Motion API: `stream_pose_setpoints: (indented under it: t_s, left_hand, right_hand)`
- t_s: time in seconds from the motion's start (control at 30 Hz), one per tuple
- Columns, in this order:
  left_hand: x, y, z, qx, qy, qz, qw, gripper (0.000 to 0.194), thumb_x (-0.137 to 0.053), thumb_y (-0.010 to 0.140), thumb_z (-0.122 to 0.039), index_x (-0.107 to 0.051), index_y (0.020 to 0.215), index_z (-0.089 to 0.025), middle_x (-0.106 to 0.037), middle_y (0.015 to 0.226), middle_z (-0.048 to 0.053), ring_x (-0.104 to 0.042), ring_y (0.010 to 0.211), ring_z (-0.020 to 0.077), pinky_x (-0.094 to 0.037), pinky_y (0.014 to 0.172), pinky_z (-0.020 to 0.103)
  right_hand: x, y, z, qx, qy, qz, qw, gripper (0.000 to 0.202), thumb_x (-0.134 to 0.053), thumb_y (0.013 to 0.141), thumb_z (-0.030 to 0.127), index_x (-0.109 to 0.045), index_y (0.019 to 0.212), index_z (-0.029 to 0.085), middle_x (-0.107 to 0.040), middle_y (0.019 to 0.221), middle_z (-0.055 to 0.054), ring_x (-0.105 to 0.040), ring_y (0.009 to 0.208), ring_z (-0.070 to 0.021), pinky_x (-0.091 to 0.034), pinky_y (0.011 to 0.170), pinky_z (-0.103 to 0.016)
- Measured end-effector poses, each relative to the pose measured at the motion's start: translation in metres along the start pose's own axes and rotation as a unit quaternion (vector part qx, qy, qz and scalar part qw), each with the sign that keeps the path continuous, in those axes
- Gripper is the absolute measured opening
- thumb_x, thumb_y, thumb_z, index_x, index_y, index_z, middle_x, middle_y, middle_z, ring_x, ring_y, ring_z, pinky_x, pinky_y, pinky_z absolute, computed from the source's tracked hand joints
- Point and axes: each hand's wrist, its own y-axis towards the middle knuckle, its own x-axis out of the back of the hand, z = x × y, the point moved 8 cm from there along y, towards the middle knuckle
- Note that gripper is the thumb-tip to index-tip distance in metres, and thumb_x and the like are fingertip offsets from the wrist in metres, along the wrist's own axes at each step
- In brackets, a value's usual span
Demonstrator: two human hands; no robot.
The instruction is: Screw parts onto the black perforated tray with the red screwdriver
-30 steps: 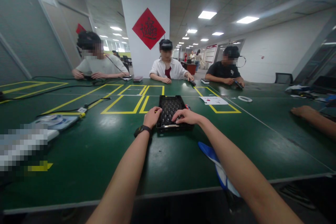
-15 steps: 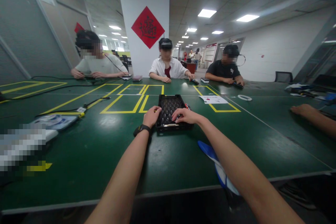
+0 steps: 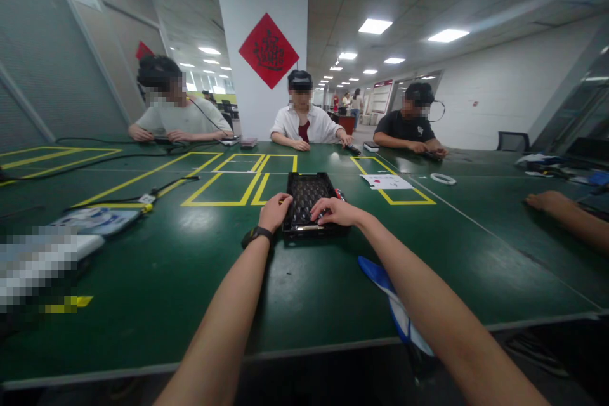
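A shallow black tray [image 3: 304, 189] with rows of round hollows lies on the green table. My left hand [image 3: 276, 210], with a dark band on the wrist, grips the tray's left edge, thumb over the rim. My right hand [image 3: 333, 210] reaches over the right side, fingers bent and close together above the near hollows. What those fingertips hold, if anything, is too small to make out. A small red and black thing [image 3: 339, 194] shows at the tray's right side, partly hidden by my right hand.
Yellow tape outlines mark the green table [image 3: 190, 292]. A blue and white item [image 3: 386, 285] lies beneath my right forearm. A printed sheet [image 3: 387, 181] and a white ring [image 3: 443, 179] lie to the right. Cables and a pouch [image 3: 102, 219] are left. Several co-workers sit around.
My hands and the tray stay almost in place; my right fingers have shifted very slightly. At the far right, the co-worker in black has moved their hands a little.
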Motion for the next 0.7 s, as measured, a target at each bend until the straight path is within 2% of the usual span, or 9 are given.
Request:
stream_pose_setpoints:
  t_s: [0.7]
  left_hand:
    - [-0.0001, -0.0013, -0.002, 0.004, 0.0, 0.001, 1.0, 0.035, -0.038, 0.081, -0.044, -0.062, 0.093, -0.022, -0.064, 0.1, 0.003, -0.057, 0.088, 0.0171, -0.041, 0.078, 0.027]
  right_hand:
    - [0.0013, -0.0024, -0.002, -0.011, 0.019, -0.011, 1.0, 0.022, -0.066, 0.068, 0.025, -0.068, 0.088, 0.016, -0.06, 0.1, -0.009, -0.055, 0.095, -0.0165, -0.042, 0.086, -0.031]
